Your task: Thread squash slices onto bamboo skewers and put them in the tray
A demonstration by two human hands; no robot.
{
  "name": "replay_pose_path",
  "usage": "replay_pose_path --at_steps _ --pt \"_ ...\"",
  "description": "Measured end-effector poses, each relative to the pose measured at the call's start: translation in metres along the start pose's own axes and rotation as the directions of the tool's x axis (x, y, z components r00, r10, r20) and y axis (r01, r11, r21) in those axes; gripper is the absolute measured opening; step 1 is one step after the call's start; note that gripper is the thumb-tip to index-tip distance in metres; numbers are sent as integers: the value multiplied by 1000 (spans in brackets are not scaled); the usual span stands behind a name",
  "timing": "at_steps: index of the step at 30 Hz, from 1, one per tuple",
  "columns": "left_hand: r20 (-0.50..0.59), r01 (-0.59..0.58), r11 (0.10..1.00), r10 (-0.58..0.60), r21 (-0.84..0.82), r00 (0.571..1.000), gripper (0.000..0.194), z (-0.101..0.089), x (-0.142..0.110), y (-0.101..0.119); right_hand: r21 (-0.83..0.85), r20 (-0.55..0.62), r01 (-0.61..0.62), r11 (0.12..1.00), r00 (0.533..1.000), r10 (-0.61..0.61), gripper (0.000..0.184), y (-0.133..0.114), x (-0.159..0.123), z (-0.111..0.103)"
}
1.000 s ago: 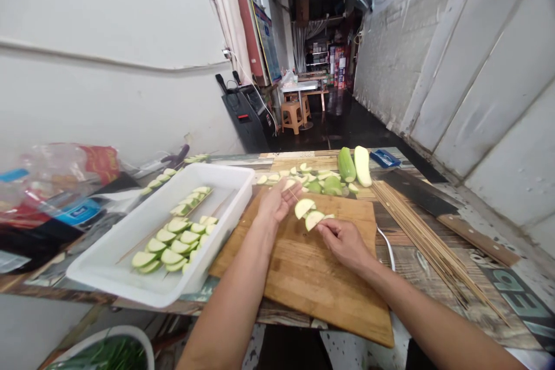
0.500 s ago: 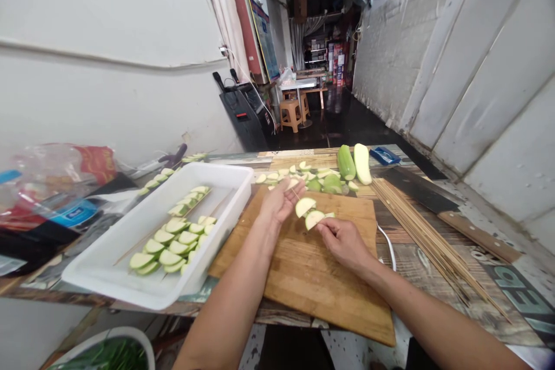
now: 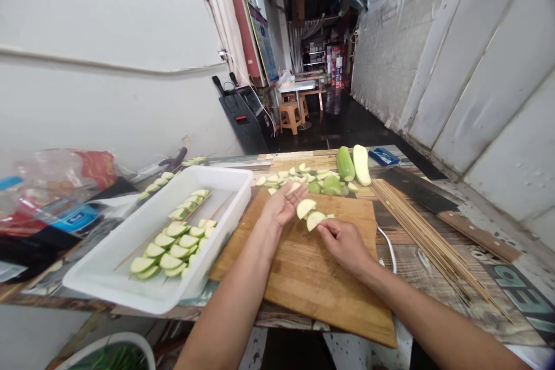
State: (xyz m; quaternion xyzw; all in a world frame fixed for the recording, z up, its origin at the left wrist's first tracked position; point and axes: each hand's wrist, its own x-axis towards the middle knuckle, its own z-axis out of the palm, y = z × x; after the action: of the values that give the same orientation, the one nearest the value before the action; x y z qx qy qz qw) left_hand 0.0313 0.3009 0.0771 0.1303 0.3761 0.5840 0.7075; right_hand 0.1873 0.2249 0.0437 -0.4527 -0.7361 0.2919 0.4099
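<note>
The biggest thing is the wooden table (image 3: 410, 283). Next comes a long white tray (image 3: 219, 248) by the left part of the near edge, with rows of cut squash (image 3: 169, 258) lying inside. To its right is a brown board (image 3: 321, 289), and its front end pokes out past the near edge. A big knife (image 3: 463, 228) lies by the right edge. A bunch of sticks (image 3: 421, 237) lies between the board and the knife. Behind the board, toward the far edge, is a heap of green bits (image 3: 332, 184). The left hand (image 3: 281, 203) is over the board, palm up, fingers a bit bent near the end of a thin stick (image 3: 298, 196); I cannot tell if they grip it. The right hand (image 3: 336, 235) pinches a pale slice (image 3: 315, 220) with its thumb and finger. Two long squashes (image 3: 346, 164) and a blue dish (image 3: 384, 156) sit near the far right corner. The pinched slice is over the board, between both hands, and another slice (image 3: 306, 208) is just beside it.
</note>
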Motion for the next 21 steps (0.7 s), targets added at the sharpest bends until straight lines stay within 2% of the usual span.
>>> replay_pose_path --at_steps 5,14,21 --pt "33 -28 999 28 21 999 11 0 0 1 -34 -14 17 999 1000 -18 26 0 -1 -1" --pt "0 -48 995 48 84 999 11 8 -5 -7 -18 -33 21 1000 999 -22 28 1 1 0" --pt "89 -67 991 56 116 994 13 7 -6 -12 -24 -68 4 1000 998 -5 28 1 2 -1"
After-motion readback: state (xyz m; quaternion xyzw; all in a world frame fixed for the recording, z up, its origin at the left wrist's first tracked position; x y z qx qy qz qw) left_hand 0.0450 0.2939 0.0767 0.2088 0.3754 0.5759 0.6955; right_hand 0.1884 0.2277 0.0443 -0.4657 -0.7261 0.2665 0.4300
